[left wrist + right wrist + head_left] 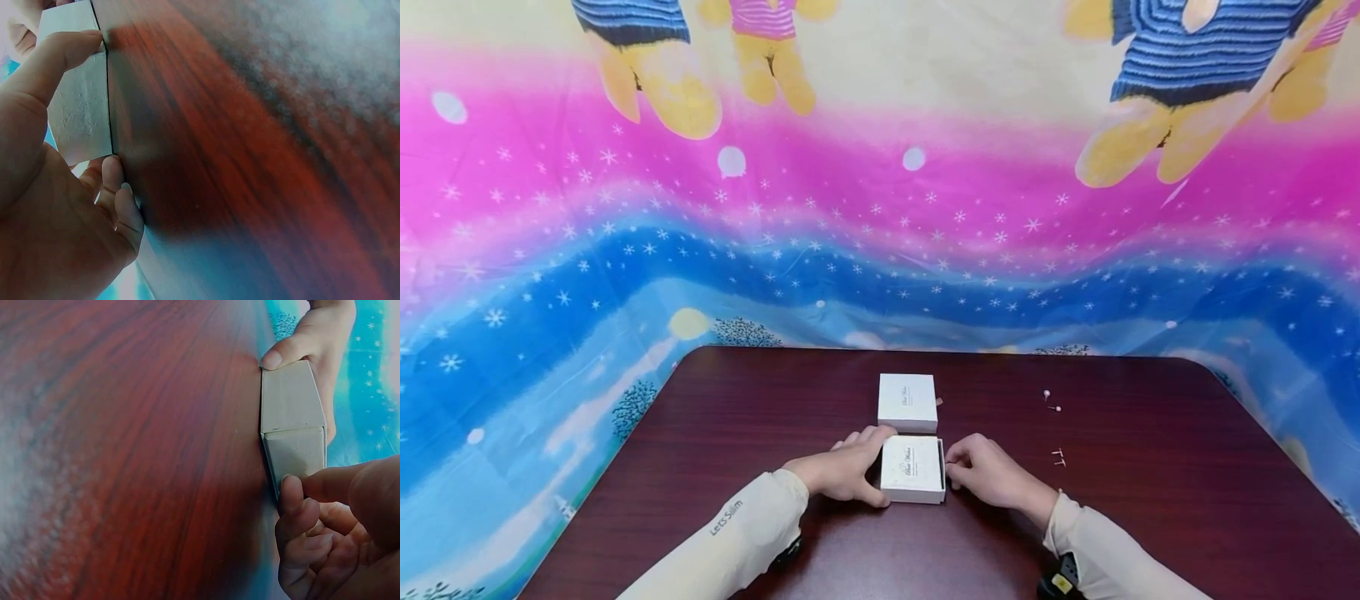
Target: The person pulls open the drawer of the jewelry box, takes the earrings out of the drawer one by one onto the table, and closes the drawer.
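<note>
A white drawer-style gift box with printed script on its lid lies near the table's front. Its inner tray juts a little from the right end, leaving a dark gap beneath the lid's edge. My left hand grips the sleeve from the left, thumb on the near side and fingers on the far side. At the right end, my right hand pinches with thumb and forefinger, other fingers curled; what lies between the fingertips is hidden. Just behind stands a second white box, with a small tab on its right.
On the right of the dark red wooden table lie two small pins with round pale heads. Nearer are two tiny T-shaped pieces. A printed cloth hangs behind the table's back edge.
</note>
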The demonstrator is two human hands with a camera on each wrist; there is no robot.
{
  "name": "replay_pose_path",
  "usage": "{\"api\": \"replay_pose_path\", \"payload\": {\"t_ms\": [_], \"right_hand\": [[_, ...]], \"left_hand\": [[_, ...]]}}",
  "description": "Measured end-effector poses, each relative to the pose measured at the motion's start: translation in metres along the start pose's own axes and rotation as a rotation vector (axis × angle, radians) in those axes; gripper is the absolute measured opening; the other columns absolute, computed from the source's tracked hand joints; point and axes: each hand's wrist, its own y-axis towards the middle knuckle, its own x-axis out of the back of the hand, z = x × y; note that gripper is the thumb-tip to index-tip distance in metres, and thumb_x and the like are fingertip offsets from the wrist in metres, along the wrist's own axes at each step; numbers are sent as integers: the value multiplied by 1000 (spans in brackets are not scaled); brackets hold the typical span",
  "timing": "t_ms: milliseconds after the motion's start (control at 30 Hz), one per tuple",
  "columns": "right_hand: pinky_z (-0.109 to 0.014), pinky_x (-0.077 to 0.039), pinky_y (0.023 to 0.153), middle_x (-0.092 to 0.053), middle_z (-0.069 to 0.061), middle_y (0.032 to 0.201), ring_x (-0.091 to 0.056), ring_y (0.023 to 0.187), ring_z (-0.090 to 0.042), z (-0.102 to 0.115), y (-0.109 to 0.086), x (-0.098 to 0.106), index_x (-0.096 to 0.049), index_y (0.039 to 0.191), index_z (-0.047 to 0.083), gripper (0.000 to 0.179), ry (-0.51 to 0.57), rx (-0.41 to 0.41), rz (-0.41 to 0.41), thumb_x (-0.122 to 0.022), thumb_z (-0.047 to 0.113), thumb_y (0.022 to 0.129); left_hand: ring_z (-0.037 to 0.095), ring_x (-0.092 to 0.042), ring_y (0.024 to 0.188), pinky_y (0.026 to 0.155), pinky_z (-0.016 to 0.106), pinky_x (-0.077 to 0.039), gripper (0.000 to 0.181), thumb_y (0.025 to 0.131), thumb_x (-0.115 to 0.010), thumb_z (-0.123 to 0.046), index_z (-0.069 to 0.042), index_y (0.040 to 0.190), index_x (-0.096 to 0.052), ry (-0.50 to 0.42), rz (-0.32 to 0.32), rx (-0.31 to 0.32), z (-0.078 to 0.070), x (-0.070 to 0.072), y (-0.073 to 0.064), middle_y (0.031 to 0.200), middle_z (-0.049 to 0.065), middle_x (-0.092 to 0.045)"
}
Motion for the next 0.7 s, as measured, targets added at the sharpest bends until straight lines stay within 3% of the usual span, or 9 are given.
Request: {"api": "replay_pose_path", "payload": {"t_ms": [700], "right_hand": [[-20, -37, 50, -64, 0, 61, -44, 49, -1, 0, 3, -4, -71, 78, 12, 22, 10, -15, 8, -60, 2, 93]], "left_hand": [[20, -45, 111, 96, 38, -36, 89, 76, -86, -30, -15, 146, -34, -9, -2, -6, 0, 0, 0, 137, 4, -48]]}}
